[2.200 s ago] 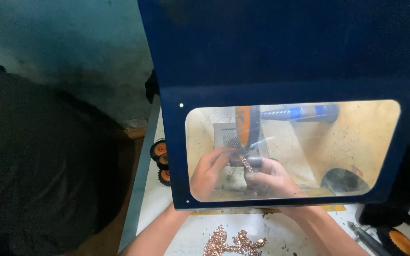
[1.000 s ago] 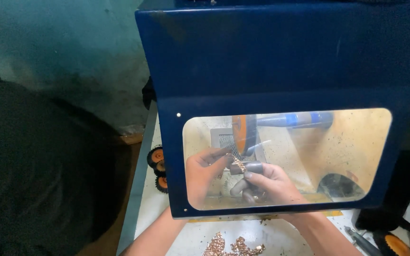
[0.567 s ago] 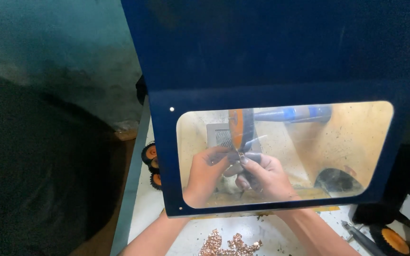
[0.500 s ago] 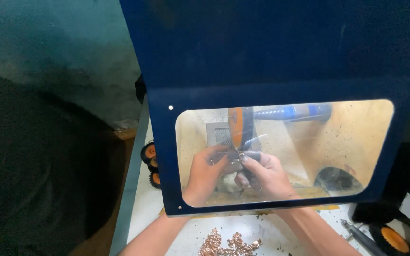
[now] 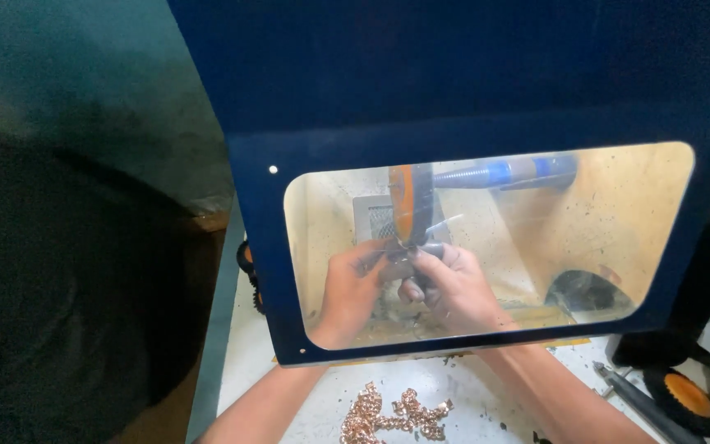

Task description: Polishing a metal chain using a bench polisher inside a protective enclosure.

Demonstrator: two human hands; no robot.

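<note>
Behind the window [image 5: 536, 247], left hand [image 5: 347, 292] and right hand [image 5: 445, 284] both closed on a small metal piece [image 5: 400, 267] pressed just under the wheel [image 5: 411, 201], chains [image 5: 392, 411] nearer on the counter [image 5: 486, 395].

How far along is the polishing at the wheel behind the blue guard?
Done: cannot tell; no finished batch shows. In hand: left hand and right hand press a small metal piece against the orange wheel, seen through the guard window. Left: a heap of coppery chain pieces lies on the white table, apparently waiting.
</note>
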